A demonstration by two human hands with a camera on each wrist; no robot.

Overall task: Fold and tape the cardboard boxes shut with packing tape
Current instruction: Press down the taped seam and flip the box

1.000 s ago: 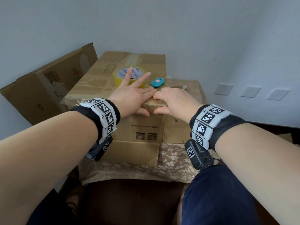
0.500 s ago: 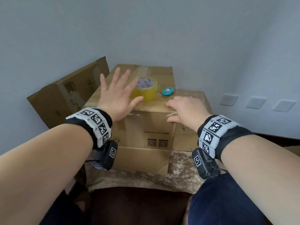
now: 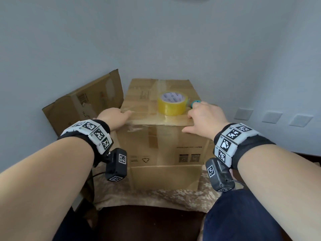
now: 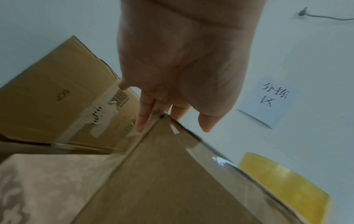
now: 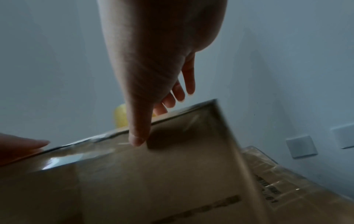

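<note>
A closed cardboard box (image 3: 165, 145) stands in front of me, with clear tape shining along its near top edge. On its lid sit a yellow roll of packing tape (image 3: 172, 106) and a small teal cutter (image 3: 196, 102), which my right hand half hides. My left hand (image 3: 112, 116) lies over the near left corner. In the left wrist view its fingers (image 4: 145, 115) run straight down the box (image 4: 172, 181) side. My right hand (image 3: 205, 115) rests on the near right corner. Its thumb (image 5: 137, 136) presses the front face (image 5: 153, 181) while its fingers reach over the top.
Another cardboard box (image 3: 83, 105) leans against the wall at the left. A taped box (image 5: 287, 181) lies behind on the right. A floral cloth (image 3: 156, 197) covers the table. Wall switches (image 3: 243, 113) are at the right, a paper sign (image 4: 268, 103) hangs on the wall.
Both hands have slid apart from the middle of the near top edge, the left to the left corner and the right to the right corner. The tape roll and cutter stay put.
</note>
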